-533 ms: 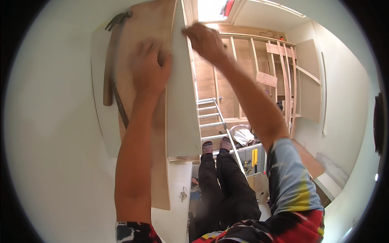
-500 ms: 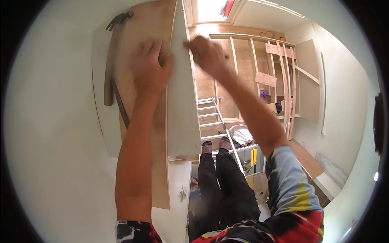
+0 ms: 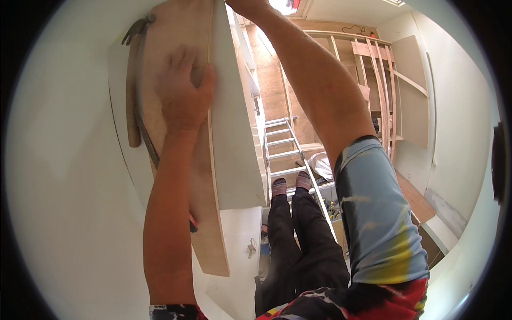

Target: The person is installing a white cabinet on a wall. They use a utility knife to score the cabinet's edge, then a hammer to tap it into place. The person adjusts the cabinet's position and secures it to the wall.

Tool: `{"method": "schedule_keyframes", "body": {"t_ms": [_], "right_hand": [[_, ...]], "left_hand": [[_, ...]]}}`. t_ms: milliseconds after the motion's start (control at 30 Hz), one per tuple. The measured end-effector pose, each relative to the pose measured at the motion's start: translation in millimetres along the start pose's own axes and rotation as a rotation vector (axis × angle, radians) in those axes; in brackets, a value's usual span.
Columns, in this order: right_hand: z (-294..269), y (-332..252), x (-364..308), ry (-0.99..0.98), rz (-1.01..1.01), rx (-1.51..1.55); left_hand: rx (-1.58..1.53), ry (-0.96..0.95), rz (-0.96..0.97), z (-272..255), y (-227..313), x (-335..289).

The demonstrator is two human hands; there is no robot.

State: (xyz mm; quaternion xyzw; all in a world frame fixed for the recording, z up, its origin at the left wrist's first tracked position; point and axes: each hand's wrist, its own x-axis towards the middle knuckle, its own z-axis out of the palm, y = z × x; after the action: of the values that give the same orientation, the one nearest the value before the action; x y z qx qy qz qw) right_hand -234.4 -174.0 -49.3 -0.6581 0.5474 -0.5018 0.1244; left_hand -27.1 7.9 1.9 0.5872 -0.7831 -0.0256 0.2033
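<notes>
My left hand (image 3: 184, 98) lies on a long thin plywood board (image 3: 205, 234), its fingers stretched out and somewhat blurred. My right hand (image 3: 248, 6) reaches to the far end, by the board's right edge; the upper border cuts off its fingers, so I cannot tell what they hold. Left of the board lies a claw hammer (image 3: 134, 90) with a wooden handle. Between hammer and board runs a dark narrow tool (image 3: 147, 136), partly under my left forearm. A small red and black piece (image 3: 193, 223) shows beside that forearm.
A pale panel (image 3: 237, 133) lies right of the board. Below, an aluminium ladder (image 3: 285, 141) stands by my feet (image 3: 290, 184). Timber framing (image 3: 381, 80) leans at the far right, and a white wall (image 3: 64, 160) rises close on the left.
My right hand has moved farther away, toward the top of the view. My left hand stays on the board, while the board, hammer and panel appear shifted left.
</notes>
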Motion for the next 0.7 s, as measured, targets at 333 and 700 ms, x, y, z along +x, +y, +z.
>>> {"method": "schedule_keyframes", "body": {"t_ms": [333, 700], "right_hand": [[-125, -172, -291, -0.083, 0.112, 0.252], [-5, -29, -68, -0.044, 0.313, 0.194]], "left_hand": [[0.032, -0.059, -0.047, -6, 10, 4], [-0.001, -0.038, 0.013, 1, -7, 3]]}}
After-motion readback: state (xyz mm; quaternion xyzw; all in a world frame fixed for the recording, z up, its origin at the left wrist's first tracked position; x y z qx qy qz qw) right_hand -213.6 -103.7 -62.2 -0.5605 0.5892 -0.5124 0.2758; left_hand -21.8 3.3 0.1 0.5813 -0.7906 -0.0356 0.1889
